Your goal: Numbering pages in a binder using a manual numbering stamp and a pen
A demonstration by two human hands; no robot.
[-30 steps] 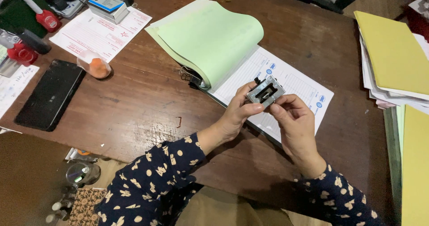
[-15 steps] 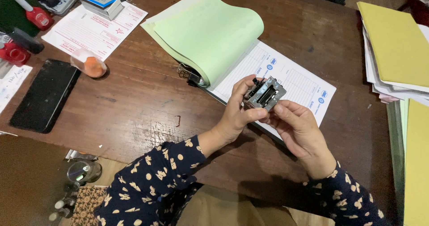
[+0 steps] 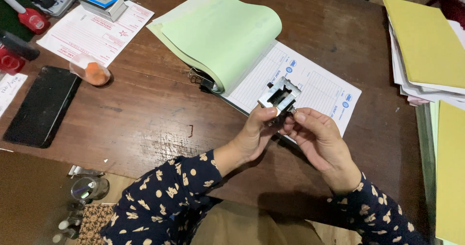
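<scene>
Fingers (image 3: pixel 271 113) of the left hand (image 3: pixel 254 133) grip the small metal stamp (image 3: pixel 279 95) above the open form book (image 3: pixel 295 80), while the right hand (image 3: pixel 317 138), earlier cupping its side, now pinches its lower corner, suggesting an adjustment

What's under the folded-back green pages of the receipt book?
Under the green pages lies a white printed form page of the same book, with a black binder clip at the fold. The part of the page beneath the curl is covered, as is the spine.
</scene>
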